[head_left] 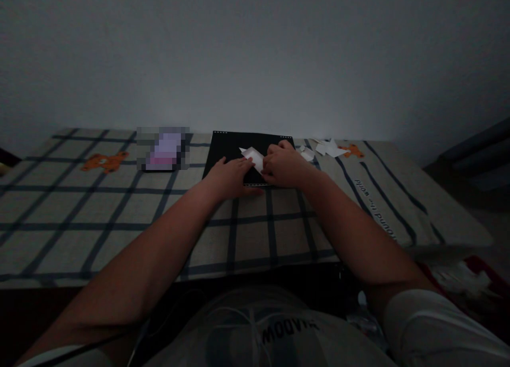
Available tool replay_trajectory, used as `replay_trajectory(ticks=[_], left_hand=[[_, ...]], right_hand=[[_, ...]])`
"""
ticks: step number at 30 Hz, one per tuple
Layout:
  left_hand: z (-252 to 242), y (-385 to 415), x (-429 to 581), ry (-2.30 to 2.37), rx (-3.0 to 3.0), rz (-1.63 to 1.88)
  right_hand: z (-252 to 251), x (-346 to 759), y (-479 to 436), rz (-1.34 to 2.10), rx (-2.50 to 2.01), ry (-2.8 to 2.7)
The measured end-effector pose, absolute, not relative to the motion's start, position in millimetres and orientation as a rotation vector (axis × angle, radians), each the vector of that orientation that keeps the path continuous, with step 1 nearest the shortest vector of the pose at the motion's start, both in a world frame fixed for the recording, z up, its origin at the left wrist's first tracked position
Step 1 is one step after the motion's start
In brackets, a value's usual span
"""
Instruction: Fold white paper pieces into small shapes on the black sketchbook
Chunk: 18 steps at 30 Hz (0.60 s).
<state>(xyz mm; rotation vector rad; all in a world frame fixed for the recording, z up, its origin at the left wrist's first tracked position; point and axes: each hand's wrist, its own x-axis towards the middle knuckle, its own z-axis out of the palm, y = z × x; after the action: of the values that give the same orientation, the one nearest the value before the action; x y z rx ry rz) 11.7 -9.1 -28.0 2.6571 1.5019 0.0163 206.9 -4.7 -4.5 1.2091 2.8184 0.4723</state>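
Note:
A small piece of folded white paper lies on a black sheet or pad with perforated edges. My left hand reaches in from the left, its fingers stretched out and the fingertips resting on the paper's near left part. At the paper's right side, my right hand has its fingers curled in and pressed together on the edge. The fingertips of that hand partly cover the paper.
White paper scraps or folded pieces lie right of the pad. A phone, blurred by pixels, rests to the left. A checked cloth covers the table, which meets a plain wall behind. A red container stands low at right.

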Motion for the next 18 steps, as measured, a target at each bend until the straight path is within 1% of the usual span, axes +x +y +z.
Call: replay_trajectory(ticks=[5, 8, 11, 18], left_hand=[[-26, -11, 11, 1.491, 2.664, 0.01], [-27, -11, 11, 1.497, 2.67, 0.015], [-29, -11, 10, 1.493, 2.68, 0.008], [-29, -11, 10, 1.485, 2.682, -0.011]], right_hand=[[-6, 202, -6, 0.458, 1.272, 2.837], [-10, 199, -4, 0.52, 1.311, 2.878], [-13, 197, -3, 0.557, 1.302, 2.911], [-16, 196, -4, 0.515, 1.264, 2.938]])
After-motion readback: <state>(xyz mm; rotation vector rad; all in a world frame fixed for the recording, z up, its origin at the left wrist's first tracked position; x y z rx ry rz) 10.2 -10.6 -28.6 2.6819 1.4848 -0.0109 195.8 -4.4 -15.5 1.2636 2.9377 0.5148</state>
